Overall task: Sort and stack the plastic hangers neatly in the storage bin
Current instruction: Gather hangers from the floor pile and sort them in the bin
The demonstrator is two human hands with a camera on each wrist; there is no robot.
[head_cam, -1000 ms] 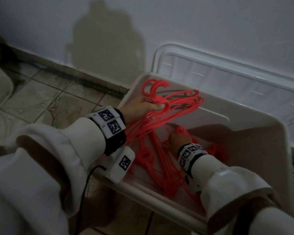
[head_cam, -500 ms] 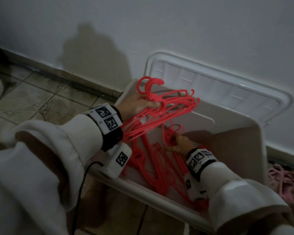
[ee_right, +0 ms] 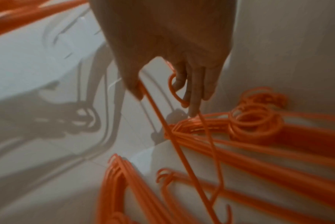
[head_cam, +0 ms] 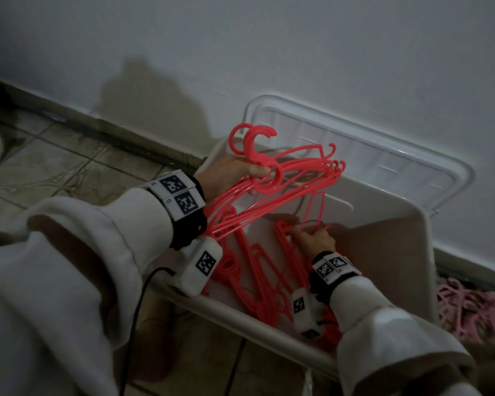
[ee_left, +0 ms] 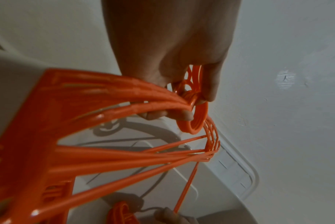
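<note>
On the tiled floor [head_cam: 69, 172] by a white wall [head_cam: 297, 52] — both hands grip hangers.

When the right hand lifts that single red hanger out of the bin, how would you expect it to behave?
Probably light: the right hand pinches the single hanger with fingertips alone. Its thin bars likely flex. Its hook may snag the loose hangers beneath.

The pink hangers [head_cam: 475, 312] run off the frame's right edge — dim, uncountable.
</note>
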